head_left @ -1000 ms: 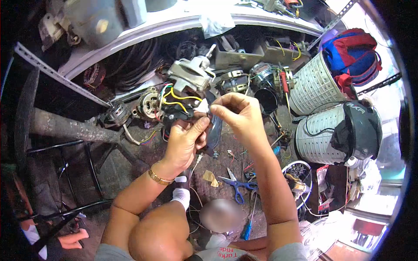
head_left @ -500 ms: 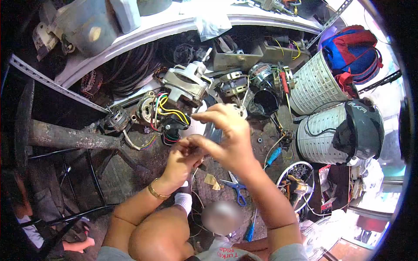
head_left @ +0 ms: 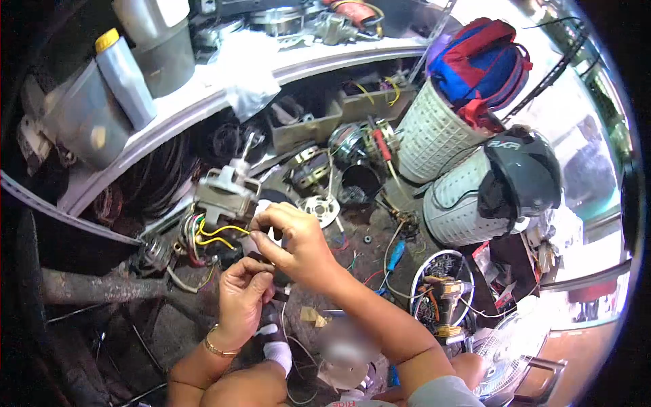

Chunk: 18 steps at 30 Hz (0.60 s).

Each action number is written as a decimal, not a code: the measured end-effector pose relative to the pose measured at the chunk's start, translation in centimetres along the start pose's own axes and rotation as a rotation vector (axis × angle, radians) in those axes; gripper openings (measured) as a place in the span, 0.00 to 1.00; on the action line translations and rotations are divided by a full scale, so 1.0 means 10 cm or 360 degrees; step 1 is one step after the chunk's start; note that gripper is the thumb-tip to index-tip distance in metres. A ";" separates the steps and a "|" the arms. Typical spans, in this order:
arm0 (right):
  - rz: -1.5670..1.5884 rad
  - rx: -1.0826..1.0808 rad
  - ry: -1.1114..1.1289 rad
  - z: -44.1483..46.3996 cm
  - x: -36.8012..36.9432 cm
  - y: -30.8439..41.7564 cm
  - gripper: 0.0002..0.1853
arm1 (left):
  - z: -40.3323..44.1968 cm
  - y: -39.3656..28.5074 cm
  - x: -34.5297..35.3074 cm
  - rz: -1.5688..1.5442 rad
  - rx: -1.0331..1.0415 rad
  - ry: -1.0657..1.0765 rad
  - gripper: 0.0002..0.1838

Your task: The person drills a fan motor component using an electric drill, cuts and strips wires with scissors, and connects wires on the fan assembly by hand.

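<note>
My right hand (head_left: 295, 245) is closed in a pinch, thumb against forefinger, at the end of a yellow wire (head_left: 227, 228). That wire comes from a grey electric motor (head_left: 227, 193) standing upright with its shaft pointing up. Just below, my left hand (head_left: 244, 290) also pinches, its fingertips around something small and dark that I cannot make out. A second yellow wire (head_left: 215, 241) curves free beneath the first. Beside the motor's base, a bundle of coloured wires (head_left: 188, 237) hangs by another motor part.
More motor parts (head_left: 308, 166) lie behind my hands. To the right are a blue-handled screwdriver (head_left: 395, 256), a bowl of small metal parts (head_left: 426, 312) with a power drill (head_left: 451, 298), and white baskets (head_left: 434, 139) bearing a backpack (head_left: 478, 64) and black helmet (head_left: 525, 173).
My right hand's raised, spread fingers have come down into a pinch on the yellow wire. My left hand keeps its pinch. The camera has turned, shifting the surroundings leftward in view.
</note>
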State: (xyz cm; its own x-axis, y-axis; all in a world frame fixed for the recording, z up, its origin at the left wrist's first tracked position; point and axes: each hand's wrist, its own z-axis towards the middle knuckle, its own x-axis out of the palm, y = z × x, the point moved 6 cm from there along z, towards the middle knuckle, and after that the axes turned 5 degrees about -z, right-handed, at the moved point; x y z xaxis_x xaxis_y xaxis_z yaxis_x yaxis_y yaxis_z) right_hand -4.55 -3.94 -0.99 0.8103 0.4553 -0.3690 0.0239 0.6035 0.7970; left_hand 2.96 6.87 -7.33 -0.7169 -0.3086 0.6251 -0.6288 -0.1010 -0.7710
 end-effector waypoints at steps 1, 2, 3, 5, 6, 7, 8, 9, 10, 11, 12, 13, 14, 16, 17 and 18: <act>-0.0024 -0.0005 0.0018 0.03 -0.04 0.02 0.06 | 0.04 0.00 0.04 -0.0006 0.0004 0.0025 0.03; -0.0041 -0.0005 0.0035 0.06 -0.08 0.03 0.06 | 0.06 -0.01 0.06 -0.0118 0.0004 0.0010 0.03; -0.0074 -0.0002 0.0040 0.09 -0.12 0.03 0.06 | 0.06 -0.01 0.06 -0.0227 -0.0006 -0.0020 0.04; -0.0101 -0.0011 0.0029 0.14 -0.22 0.07 0.06 | 0.08 -0.01 0.18 -0.0352 -0.0077 0.0019 0.06; -0.0158 -0.0035 0.0040 0.17 -0.27 0.09 0.06 | 0.08 0.00 0.25 -0.0482 -0.0138 0.0056 0.08; -0.0203 -0.0056 0.0074 0.18 -0.29 0.10 0.06 | 0.11 0.03 0.30 -0.0548 -0.0190 0.0151 0.11; -0.0249 -0.0077 0.0109 0.19 -0.31 0.11 0.06 | 0.15 0.05 0.34 -0.0634 -0.0251 0.0132 0.11; -0.0244 -0.0072 0.0126 0.20 -0.31 0.14 0.05 | 0.19 0.05 0.37 -0.0723 -0.0222 0.0074 0.09; -0.0265 -0.0076 0.0124 0.21 -0.31 0.15 0.05 | 0.23 0.06 0.38 -0.0812 -0.0188 0.0017 0.07; -0.0265 -0.0071 0.0134 0.22 -0.31 0.15 0.05 | 0.25 0.07 0.38 -0.0813 -0.0184 0.0030 0.07; -0.0263 -0.0065 0.0143 0.22 -0.31 0.15 0.05 | 0.27 0.08 0.39 -0.0820 -0.0140 0.0053 0.07; -0.0253 -0.0059 0.0144 0.23 -0.33 0.17 0.05 | 0.28 0.10 0.38 -0.0804 -0.0120 0.0048 0.07; -0.0270 -0.0076 0.0170 0.25 -0.33 0.18 0.05 | 0.29 0.11 0.37 -0.0790 -0.0100 0.0051 0.07; -0.0316 -0.0098 0.0207 0.26 -0.32 0.19 0.06 | 0.33 0.09 0.37 -0.0819 -0.0081 0.0092 0.07; -0.0318 -0.0097 0.0208 0.27 -0.31 0.19 0.06 | 0.34 0.09 0.36 -0.0805 -0.0071 0.0069 0.08; -0.0310 -0.0099 0.0214 0.28 -0.31 0.19 0.06 | 0.34 0.09 0.36 -0.0791 -0.0062 0.0048 0.08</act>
State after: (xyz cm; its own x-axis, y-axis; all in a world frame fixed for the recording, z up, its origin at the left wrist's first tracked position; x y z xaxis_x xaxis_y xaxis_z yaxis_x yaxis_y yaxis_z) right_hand -5.40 -6.00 2.99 0.7084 0.4073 -0.5764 0.1325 0.7255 0.6754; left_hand 0.87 2.41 -6.20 -0.3358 -0.2047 0.9194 -0.9069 -0.1934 -0.3743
